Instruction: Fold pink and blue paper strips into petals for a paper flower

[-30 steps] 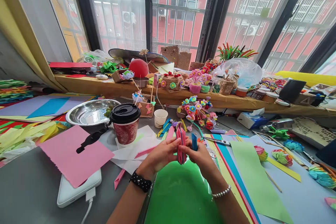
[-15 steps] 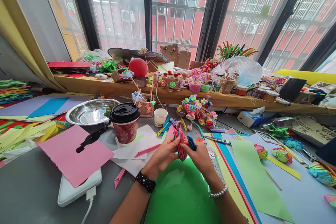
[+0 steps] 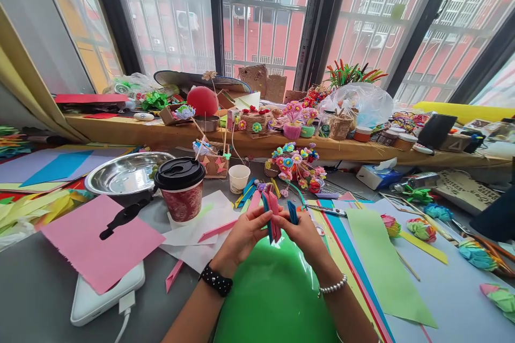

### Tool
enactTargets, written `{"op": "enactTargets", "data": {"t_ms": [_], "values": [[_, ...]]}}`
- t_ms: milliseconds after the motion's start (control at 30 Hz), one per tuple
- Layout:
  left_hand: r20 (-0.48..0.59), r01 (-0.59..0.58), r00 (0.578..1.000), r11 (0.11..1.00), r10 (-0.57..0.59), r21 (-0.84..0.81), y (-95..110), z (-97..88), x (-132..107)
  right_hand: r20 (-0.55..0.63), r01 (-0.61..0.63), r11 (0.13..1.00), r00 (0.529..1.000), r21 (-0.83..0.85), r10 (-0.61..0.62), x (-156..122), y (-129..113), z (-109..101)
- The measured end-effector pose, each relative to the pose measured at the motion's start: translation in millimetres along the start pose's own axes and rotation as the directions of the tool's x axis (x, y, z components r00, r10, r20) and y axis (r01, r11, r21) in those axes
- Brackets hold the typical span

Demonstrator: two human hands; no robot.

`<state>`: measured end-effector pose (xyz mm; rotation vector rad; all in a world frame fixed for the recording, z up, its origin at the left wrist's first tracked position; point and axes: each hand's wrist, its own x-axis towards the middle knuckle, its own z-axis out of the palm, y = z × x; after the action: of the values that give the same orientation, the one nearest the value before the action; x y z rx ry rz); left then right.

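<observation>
Bundle (image 3: 274, 216) turned, more blue vs prev | L hand (image 3: 243, 233) fingers clamped on it | R hand (image 3: 302, 231) fingers clamped on blue slip (image 3: 292, 213) | still mid-handling

bright daylight from the windows (image 3: 177, 43) glints on the green surface (image 3: 277, 295), edges stretched.

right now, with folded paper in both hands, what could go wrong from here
The right hand grips folded blue paper while also pinching the pink-and-blue folded bundle with the left hand, so a piece could slip.

The black-lidded cup stands on loose white paper; a tug might tip it.

Pulling the white cable could drag the power bank and the pink sheet on it.
</observation>
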<state>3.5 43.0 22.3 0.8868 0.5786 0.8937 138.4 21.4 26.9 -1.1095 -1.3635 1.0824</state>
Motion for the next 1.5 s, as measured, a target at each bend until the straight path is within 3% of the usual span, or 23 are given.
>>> {"op": "enactTargets", "data": {"t_ms": [233,333,567,733,1067,1233,1367,1500], "values": [[-0.253,-0.045,0.967,0.993,0.015,-0.112,2,-2.0,4,-0.12,-0.013,0.994,0.993,-0.105,0.0,1,8,1],[-0.296,-0.091,0.954,0.982,0.039,-0.165,1,-4.6,6,-0.18,0.001,0.992,0.983,-0.123,-0.023,1,11,1],[-0.221,-0.183,0.964,0.97,0.145,-0.159,-8,-4.0,9,-0.14,0.033,0.998,0.989,-0.06,-0.041,-2,8,3],[-0.232,-0.162,0.965,0.975,0.125,-0.151,-7,-1.6,8,-0.149,0.007,1.0,0.989,-0.025,-0.011,-2,7,3],[-0.142,-0.096,0.988,0.958,0.059,-0.269,1,3.9,4,-0.152,-0.017,1.0,0.988,-0.009,0.016,-1,10,4],[-0.177,-0.159,0.976,0.969,0.126,-0.19,-3,0.9,5,-0.174,-0.024,0.999,0.985,-0.029,0.019,-2,10,2],[-0.283,-0.117,0.956,0.985,0.077,-0.129,-4,-2.2,7,-0.172,-0.012,1.0,0.985,0.006,0.013,-1,10,2],[-0.252,-0.103,0.964,0.992,0.081,-0.076,-4,-2.1,6,-0.168,-0.011,1.0,0.986,-0.004,0.01,-1,11,4]]}}
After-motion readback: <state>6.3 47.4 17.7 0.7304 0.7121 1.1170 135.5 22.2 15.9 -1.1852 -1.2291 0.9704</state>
